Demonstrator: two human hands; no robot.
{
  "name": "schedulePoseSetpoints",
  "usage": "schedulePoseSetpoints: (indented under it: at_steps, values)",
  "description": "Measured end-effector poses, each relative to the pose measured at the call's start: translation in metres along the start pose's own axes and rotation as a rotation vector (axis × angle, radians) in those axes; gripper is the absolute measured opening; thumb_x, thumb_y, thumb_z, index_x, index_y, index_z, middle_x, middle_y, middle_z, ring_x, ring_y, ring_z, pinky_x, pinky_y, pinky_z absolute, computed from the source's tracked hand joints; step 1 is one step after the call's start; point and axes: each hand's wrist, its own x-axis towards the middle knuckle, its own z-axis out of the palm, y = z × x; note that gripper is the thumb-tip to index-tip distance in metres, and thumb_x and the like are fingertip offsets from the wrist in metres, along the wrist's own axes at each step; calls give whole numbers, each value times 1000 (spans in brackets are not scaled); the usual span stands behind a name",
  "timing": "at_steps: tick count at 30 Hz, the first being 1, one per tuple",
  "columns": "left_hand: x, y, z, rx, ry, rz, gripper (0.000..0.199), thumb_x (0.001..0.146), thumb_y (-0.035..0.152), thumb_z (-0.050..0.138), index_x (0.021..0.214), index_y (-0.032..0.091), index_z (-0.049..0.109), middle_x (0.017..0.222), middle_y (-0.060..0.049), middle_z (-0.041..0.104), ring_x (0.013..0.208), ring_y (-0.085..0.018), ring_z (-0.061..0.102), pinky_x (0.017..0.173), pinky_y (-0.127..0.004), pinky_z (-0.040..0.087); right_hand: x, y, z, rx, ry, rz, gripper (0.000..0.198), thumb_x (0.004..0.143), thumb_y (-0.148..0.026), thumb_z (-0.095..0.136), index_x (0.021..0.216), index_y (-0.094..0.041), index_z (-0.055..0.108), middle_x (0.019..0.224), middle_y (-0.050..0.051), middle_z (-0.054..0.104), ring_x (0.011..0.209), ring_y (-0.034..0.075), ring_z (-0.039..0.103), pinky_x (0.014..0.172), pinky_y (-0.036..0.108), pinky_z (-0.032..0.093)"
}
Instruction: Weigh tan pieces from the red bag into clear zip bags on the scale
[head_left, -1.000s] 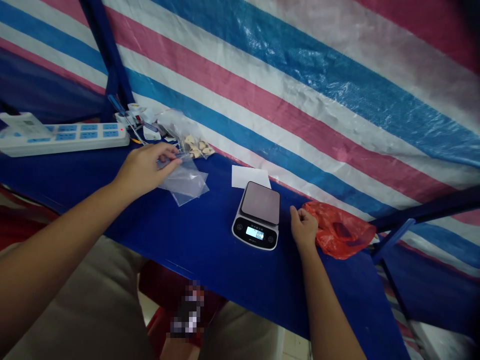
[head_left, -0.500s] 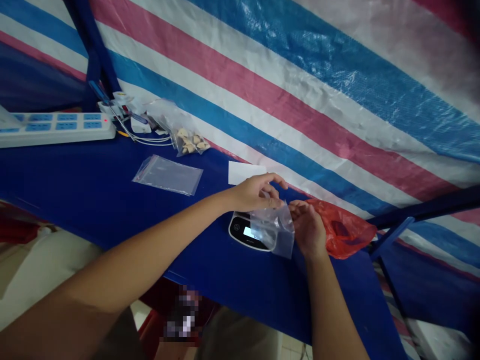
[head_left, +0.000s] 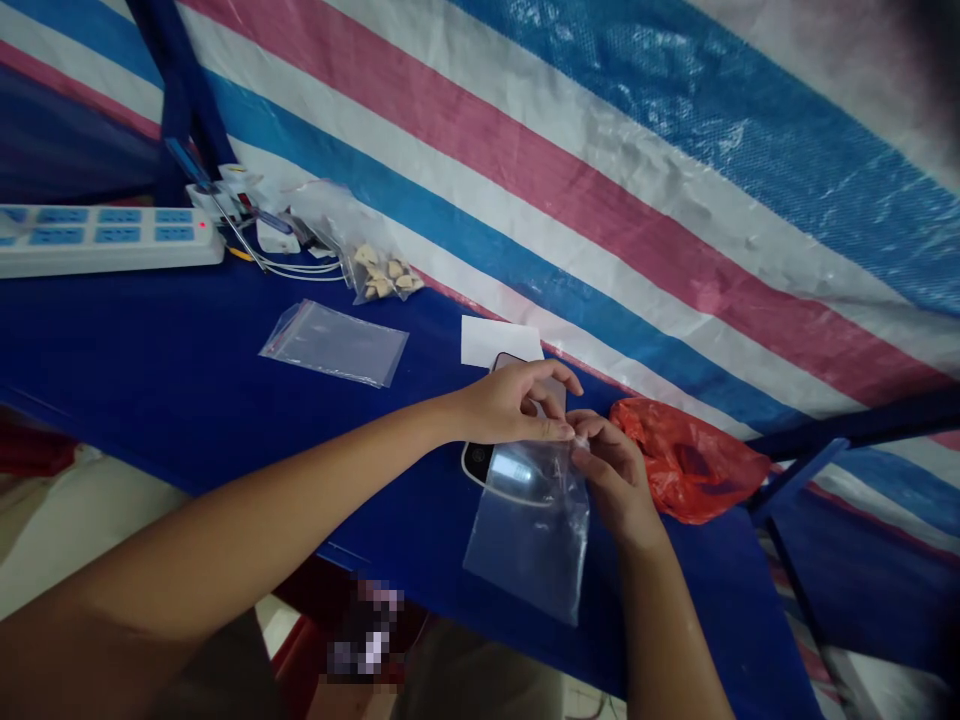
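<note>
A clear plastic bag [head_left: 529, 550] hangs from my fingers over the front of a small digital scale [head_left: 477, 462]. My left hand [head_left: 517, 405] pinches the bag's top edge between thumb and fingers. At the bag's upper right corner, my right hand [head_left: 619, 480] grips the same edge, its fingertips close to the left ones. Through the film the scale's lit display shows, too blurred to read. The weighing plate [head_left: 514, 362] is mostly hidden behind my left hand. A white card [head_left: 487, 340] lies behind the scale.
A stack of flat clear bags [head_left: 337, 343] lies to the left. Behind it are a bag of beige pieces [head_left: 386, 272], cables and a screwdriver [head_left: 225, 215] beside a power strip [head_left: 105, 240]. A red plastic bag [head_left: 686, 460] sits right, against the striped sheet [head_left: 540, 190].
The clear bag now hangs lower and spreads out flat in front of the scale. My right hand has come in to the left and closed on its edge.
</note>
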Motion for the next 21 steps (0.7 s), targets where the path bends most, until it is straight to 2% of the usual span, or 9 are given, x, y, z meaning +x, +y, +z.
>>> schedulePoseSetpoints:
  at_steps: [5,9,14,16,18,21]
  values:
    - [-1,1,-3,-1,-29,-18,40,82,37,75,112,18,56,68,4,60,58,-8,54,56,-22,40,-1,-3,-5,43,-29,-6,15,77,-30,72,70,-22,61,101,5,54,92,21,52,78,31,43]
    - [-1,0,-3,10,-43,-7,35,82,36,75,106,17,58,64,5,55,56,-7,49,54,-22,38,-1,-7,-8,115,-56,-14,11,75,-32,73,73,-23,66,99,5,55,91,22,52,77,32,43]
    - [-1,-2,2,34,-54,-1,36,80,37,77,104,18,59,67,4,58,59,-8,52,58,-23,40,-4,-8,-10,2,-148,12,12,80,-35,73,77,-24,72,97,5,59,88,22,56,76,33,44]
    - [-1,-1,3,-7,-39,8,41,78,37,79,108,18,58,72,3,62,64,-10,56,61,-24,42,-6,-9,-10,-8,-152,9,8,84,-32,72,80,-25,72,92,4,60,85,21,56,76,33,44]
    - [0,0,1,-78,1,6,48,76,36,82,114,19,57,86,-2,66,79,-13,62,70,-26,46,-7,-10,-9,4,-152,-21,5,88,-29,69,86,-27,73,89,3,62,85,20,56,76,33,44]
    - [1,2,-3,-275,29,-117,55,75,44,82,119,21,58,111,-8,67,100,-18,64,83,-31,50,-9,-11,-8,-9,-172,-94,9,91,-27,66,95,-29,74,86,4,64,86,20,56,78,35,45]
